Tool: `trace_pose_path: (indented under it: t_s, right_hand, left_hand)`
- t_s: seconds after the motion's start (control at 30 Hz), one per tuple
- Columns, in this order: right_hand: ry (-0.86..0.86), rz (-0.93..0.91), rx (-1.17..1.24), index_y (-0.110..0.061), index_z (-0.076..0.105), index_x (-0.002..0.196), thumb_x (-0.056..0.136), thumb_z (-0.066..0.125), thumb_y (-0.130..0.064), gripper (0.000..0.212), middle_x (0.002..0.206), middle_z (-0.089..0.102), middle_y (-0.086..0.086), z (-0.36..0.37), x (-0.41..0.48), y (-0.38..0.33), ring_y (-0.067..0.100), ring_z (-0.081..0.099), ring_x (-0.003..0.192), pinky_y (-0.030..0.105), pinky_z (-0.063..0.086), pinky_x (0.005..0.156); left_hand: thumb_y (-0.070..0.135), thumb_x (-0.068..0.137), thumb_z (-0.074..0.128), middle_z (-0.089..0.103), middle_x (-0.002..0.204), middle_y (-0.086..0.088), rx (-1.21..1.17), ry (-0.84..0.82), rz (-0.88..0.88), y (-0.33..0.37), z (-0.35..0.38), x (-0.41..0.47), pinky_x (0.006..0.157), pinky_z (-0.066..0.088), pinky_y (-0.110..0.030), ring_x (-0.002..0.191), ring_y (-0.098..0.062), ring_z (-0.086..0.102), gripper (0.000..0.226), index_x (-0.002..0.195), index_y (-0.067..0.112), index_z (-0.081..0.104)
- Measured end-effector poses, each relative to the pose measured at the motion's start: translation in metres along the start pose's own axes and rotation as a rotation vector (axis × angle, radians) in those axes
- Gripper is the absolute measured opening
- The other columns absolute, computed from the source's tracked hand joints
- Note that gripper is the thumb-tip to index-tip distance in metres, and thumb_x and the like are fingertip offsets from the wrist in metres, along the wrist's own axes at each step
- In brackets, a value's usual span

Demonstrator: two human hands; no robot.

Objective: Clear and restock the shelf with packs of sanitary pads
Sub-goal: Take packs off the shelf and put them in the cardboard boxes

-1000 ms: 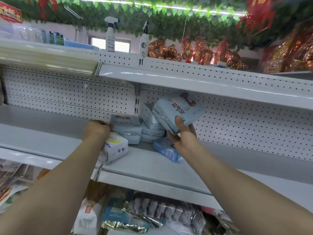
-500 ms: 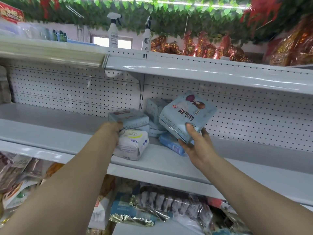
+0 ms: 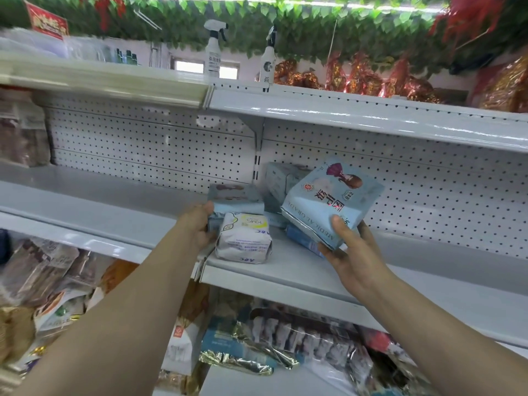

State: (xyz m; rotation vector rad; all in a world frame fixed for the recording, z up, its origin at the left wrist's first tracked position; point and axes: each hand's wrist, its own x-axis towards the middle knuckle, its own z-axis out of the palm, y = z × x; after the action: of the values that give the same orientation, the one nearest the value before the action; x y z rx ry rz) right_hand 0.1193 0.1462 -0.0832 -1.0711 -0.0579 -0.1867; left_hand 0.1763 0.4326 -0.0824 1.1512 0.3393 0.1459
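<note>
Middle shelf point(image 3: 285, 271), grey-white metal, pegboard back panel point(image 3: 143, 144).

Right hand point(image 3: 354, 252): gripping a large pale blue plastic pack point(image 3: 328, 201) printed MEDICAL GRADE. Thumb lies on the near face and the fingers are curled under the lower right corner. The pack is lifted off the shelf and tilted, with its print upside down to the camera.

Left hand point(image 3: 200, 224): closed round the near left end of a smaller pale blue soft pack point(image 3: 237, 200), thumb on top. That pack sits just right of the upright shelf bracket line. Whether it rests on another pack cannot be told.

White paper-wrapped pack with a yellow label point(image 3: 243, 238): on the shelf, near edge, just right of the left hand and touching the smaller pale blue soft pack above it.

Darker blue flat pack point(image 3: 303, 241): lying on the shelf under the lifted pack, partly hidden by it.

Pale blue boxy pack point(image 3: 278, 178): far side, tilted against the pegboard, between the two gripped packs.

Upper shelf point(image 3: 371, 118): two white spray bottles point(image 3: 213, 50) stand on it, with red-gold foil packets point(image 3: 357, 78) to their right. Green leaf garland point(image 3: 285, 12) overhead.

Below the middle shelf: mixed foil and clear snack bags point(image 3: 285, 338), blurred.
</note>
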Motion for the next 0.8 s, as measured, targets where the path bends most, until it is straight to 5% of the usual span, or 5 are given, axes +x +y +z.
trace_pose_path:
  t_s: [0.1,0.2,0.27,0.53,0.8]
  right_hand:
    - [0.0,0.004,0.003,-0.023,0.052,0.14,0.088,0.075,-0.02,0.057,0.124,0.069,0.003,0.0,-0.002,0.001,0.023,0.069,0.108,0.032,0.061,0.073]
    - [-0.001,0.011,0.009,-0.023,0.054,0.139,0.087,0.075,-0.021,0.056,0.121,0.069,0.002,-0.001,-0.005,0.003,0.025,0.067,0.112,0.035,0.061,0.078]
    - [-0.006,0.012,0.006,-0.023,0.056,0.137,0.087,0.074,-0.021,0.054,0.121,0.07,0.002,-0.002,-0.007,0.004,0.026,0.067,0.114,0.04,0.06,0.088]
    - [0.0,0.041,0.012,-0.024,0.057,0.137,0.088,0.074,-0.02,0.051,0.127,0.068,0.002,0.001,-0.009,0.005,0.025,0.065,0.118,0.044,0.055,0.098]
    - [-0.015,0.094,0.034,-0.025,0.056,0.137,0.092,0.07,-0.019,0.047,0.13,0.065,0.001,-0.001,-0.021,0.004,0.025,0.062,0.12,0.039,0.056,0.091]
  left_hand:
    - [0.019,0.105,0.047,0.066,0.111,-0.021,-0.116,0.041,0.044,-0.006,-0.005,0.001,0.074,0.058,-0.047,0.083,-0.032,0.068,0.025,0.123,0.003,0.055]
    - [0.022,0.102,0.054,0.065,0.119,-0.023,-0.156,0.131,0.11,-0.01,-0.011,0.001,0.085,0.056,-0.06,0.096,-0.039,0.068,0.019,0.108,0.005,0.059]
    - [0.023,0.101,0.058,0.065,0.118,-0.022,-0.188,0.207,0.155,-0.011,-0.014,-0.005,0.089,0.056,-0.056,0.102,-0.04,0.067,0.016,0.095,0.008,0.058]
    - [0.021,0.102,0.057,0.06,0.095,-0.004,-0.294,0.347,0.273,-0.007,-0.035,-0.033,0.068,0.057,-0.027,0.08,-0.013,0.061,0.02,0.083,0.015,0.053]
    - [0.019,0.103,0.053,0.061,0.113,-0.015,-0.295,0.352,0.35,-0.005,-0.048,-0.078,0.086,0.058,-0.041,0.107,-0.029,0.062,0.017,0.088,0.01,0.053]
